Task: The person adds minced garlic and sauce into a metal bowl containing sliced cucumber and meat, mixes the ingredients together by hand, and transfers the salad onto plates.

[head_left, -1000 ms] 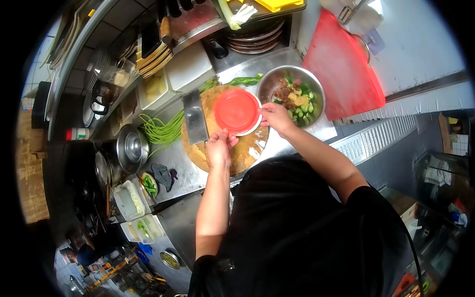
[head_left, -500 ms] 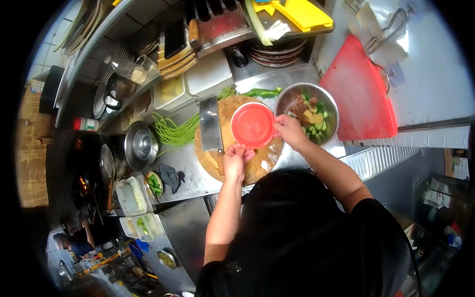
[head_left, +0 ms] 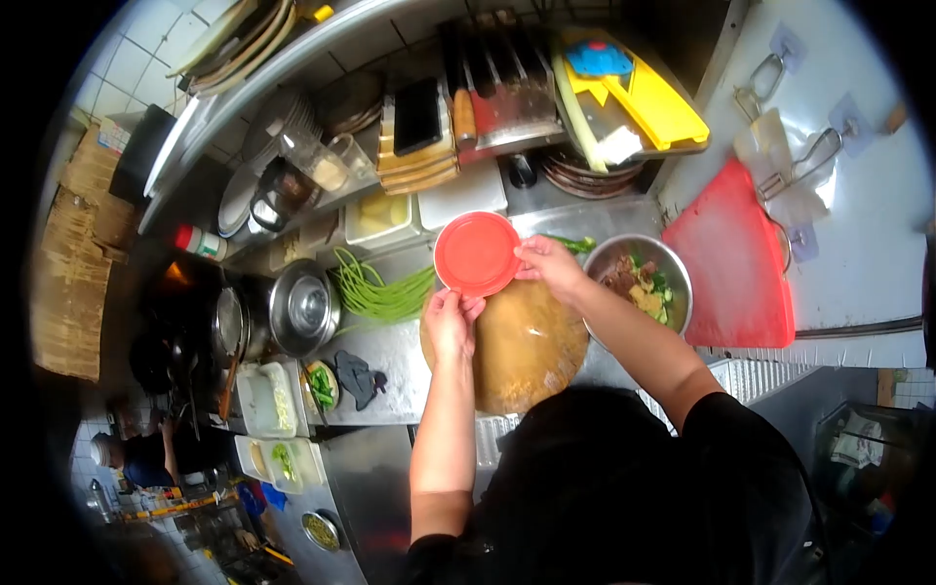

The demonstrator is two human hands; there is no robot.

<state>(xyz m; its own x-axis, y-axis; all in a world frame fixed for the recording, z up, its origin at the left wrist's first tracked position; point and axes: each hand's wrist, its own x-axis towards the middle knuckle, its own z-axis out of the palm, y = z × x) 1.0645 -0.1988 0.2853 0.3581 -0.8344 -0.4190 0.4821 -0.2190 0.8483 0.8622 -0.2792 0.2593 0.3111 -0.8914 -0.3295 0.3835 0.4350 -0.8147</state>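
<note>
A round red lid or plate [head_left: 476,253] is held up between both hands, over the far left part of the round wooden board [head_left: 531,341]. My left hand [head_left: 452,322] pinches its near edge with closed fingers. On its right edge, the fingers of my right hand [head_left: 548,265] are closed. What lies directly beneath the red disc is hidden. Right of the board stands a steel bowl [head_left: 685,292] with cut green vegetables, brown meat and a yellowish paste. Long green beans [head_left: 382,292] lie left of the board.
Steel bowls [head_left: 304,307] and food tubs [head_left: 265,398] line the left side. A red cutting board [head_left: 733,263] leans at the right. Knives, a phone [head_left: 417,117] and yellow tools [head_left: 658,102] are on the back shelf. Another person [head_left: 141,456] is at the far lower left.
Both hands have lifted the red disc away from me, toward the back of the board. The cleaver seen on the board earlier no longer shows there. The camera view has shifted.
</note>
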